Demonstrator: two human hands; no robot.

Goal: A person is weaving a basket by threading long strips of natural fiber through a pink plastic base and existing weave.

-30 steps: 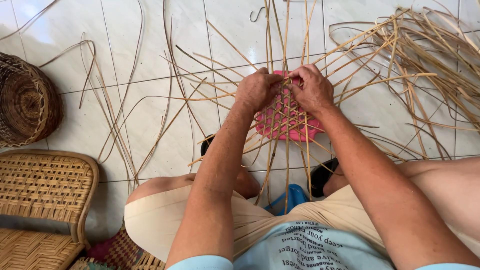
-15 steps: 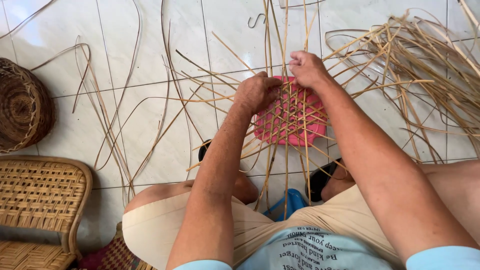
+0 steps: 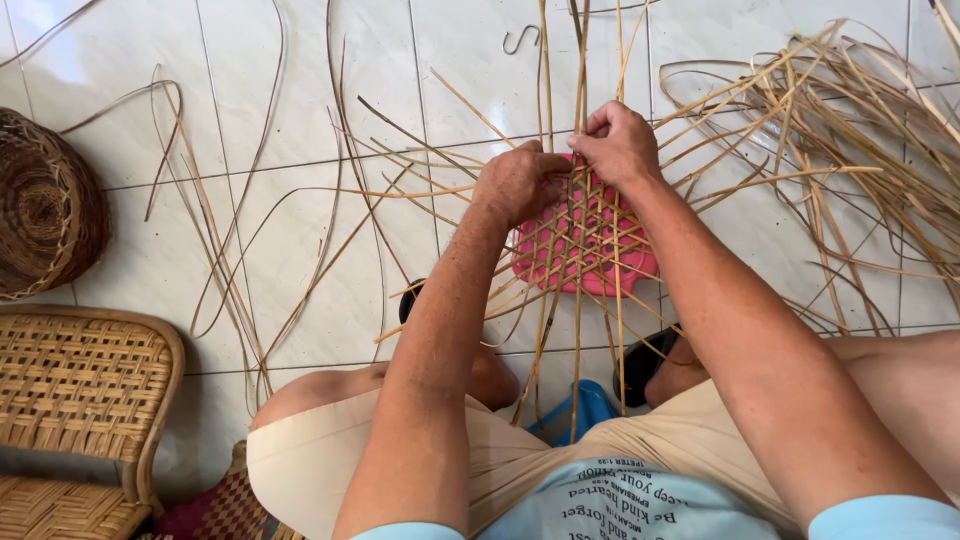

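Bare forearms, left hand (image 3: 515, 185) and right hand (image 3: 620, 145) without rings or watch, light blue short sleeves at six o'clock, pale blue printed shirt front, beige shorts over the knees, dark sandals at the feet

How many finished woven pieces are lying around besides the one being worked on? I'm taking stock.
2. A round dark woven basket lies at the left edge of the floor, and a woven cane chair stands below it at lower left. Others may be out of frame.

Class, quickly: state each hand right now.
Left hand: closed, fingers curled on the cane strips.
Right hand: closed, pinching an upright strip.
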